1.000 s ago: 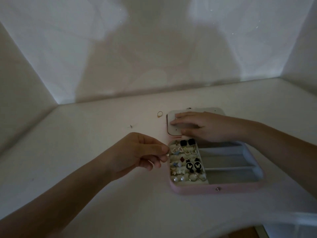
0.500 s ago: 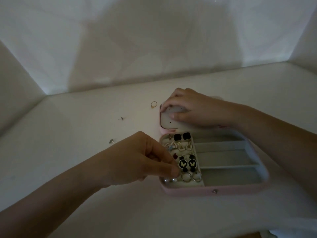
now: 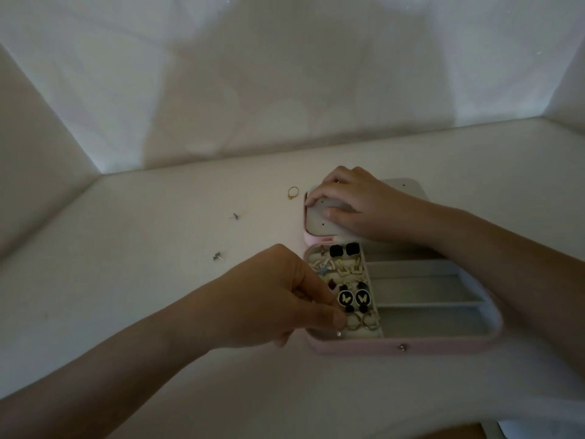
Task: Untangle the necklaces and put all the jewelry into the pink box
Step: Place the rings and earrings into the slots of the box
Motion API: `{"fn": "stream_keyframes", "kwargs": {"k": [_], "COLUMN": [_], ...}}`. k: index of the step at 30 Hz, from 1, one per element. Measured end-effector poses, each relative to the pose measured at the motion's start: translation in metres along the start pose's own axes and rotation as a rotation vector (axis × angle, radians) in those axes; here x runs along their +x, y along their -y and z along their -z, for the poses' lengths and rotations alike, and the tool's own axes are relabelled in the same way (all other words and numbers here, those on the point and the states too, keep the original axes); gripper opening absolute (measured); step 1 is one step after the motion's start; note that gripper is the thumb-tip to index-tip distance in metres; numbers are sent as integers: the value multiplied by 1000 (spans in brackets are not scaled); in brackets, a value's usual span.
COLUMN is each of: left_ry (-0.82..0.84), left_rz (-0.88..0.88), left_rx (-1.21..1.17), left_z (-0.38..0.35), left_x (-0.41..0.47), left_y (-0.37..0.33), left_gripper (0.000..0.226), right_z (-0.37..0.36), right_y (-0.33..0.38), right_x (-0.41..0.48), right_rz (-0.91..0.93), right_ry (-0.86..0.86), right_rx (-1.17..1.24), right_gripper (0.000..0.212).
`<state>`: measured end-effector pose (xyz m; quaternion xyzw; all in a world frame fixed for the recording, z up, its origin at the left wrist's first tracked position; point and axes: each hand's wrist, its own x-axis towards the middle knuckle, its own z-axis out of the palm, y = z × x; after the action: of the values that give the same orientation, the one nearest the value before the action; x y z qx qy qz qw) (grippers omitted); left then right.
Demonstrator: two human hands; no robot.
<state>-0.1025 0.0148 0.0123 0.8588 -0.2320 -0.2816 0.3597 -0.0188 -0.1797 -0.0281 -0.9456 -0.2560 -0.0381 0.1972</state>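
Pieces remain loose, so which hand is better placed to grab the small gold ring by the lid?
Probably the right hand: its fingers rest on the pink box's open lid beside the small gold ring; the left hand is farther.

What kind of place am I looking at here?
Likely a dim home corner, perhaps a dressing table: a white tabletop against bare walls, an open pink jewelry box, a loose gold ring.
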Motion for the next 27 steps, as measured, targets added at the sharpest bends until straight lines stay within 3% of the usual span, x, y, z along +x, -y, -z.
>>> {"fn": "stream_keyframes", "kwargs": {"k": [12, 18, 22, 27], "left_ry": [-44, -83, -87, -315], "left_rz": [-56, -44, -70, -88], "left_rx": [74, 109, 102, 140], "left_z": [-1, -4, 2, 35], "left_x": [5, 7, 4, 3], "left_y": [4, 5, 0, 7], "left_gripper": [10, 32, 30, 29], "right_z": [1, 1, 0, 0], "right_y": [1, 0, 0, -1], "right_x": [-1, 0, 1, -1], "right_rz": [-2, -3, -8, 1], "right_ry": [-3, 8, 11, 4], "right_rx": [22, -3, -8, -4], "right_gripper": [30, 31, 31, 31]}}
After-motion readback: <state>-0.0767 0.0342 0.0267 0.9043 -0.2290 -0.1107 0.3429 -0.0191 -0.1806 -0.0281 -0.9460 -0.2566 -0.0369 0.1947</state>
